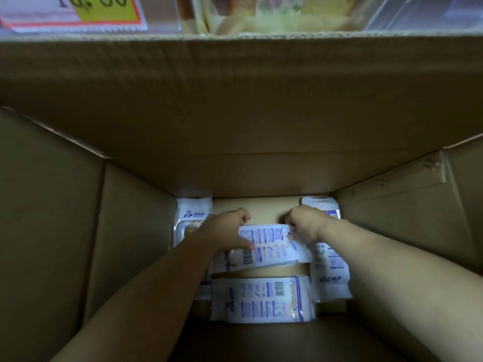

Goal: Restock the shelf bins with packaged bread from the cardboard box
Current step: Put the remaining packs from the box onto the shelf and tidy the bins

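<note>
Both my arms reach down into a deep cardboard box (pixel 136 231). At its bottom lie several white bread packs with blue print. My left hand (pixel 227 228) grips the left end of the middle bread pack (pixel 266 246), thumb over its printed face. My right hand (pixel 304 226) pinches the same pack's upper right edge. Another pack (pixel 261 300) lies flat nearer me. One pack (pixel 192 218) lies along the left wall, partly hidden by my left forearm. One more pack (pixel 329 267) lies along the right wall.
The box's tall far wall (pixel 235 100) and open flaps (pixel 418 176) surround my arms. Above the far rim is a clear shelf bin (pixel 274 14) holding packaged bread, with a price label (pixel 78 11) at the upper left.
</note>
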`<control>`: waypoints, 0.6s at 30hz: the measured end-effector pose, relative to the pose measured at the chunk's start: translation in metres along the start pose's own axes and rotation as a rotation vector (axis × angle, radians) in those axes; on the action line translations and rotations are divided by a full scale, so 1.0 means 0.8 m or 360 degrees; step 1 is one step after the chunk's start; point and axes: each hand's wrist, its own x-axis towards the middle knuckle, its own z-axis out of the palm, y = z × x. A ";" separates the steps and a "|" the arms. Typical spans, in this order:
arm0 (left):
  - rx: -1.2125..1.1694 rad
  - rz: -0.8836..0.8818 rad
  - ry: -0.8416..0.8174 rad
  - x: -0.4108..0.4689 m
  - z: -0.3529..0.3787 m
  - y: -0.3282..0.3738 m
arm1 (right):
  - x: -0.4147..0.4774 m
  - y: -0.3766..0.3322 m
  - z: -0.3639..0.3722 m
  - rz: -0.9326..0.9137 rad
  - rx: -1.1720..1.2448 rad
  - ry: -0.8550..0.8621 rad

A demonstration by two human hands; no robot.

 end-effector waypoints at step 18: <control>0.0446 0.0122 0.0152 -0.188 -0.159 0.160 | -0.248 -0.085 -0.158 -0.0299 -0.0012 0.0475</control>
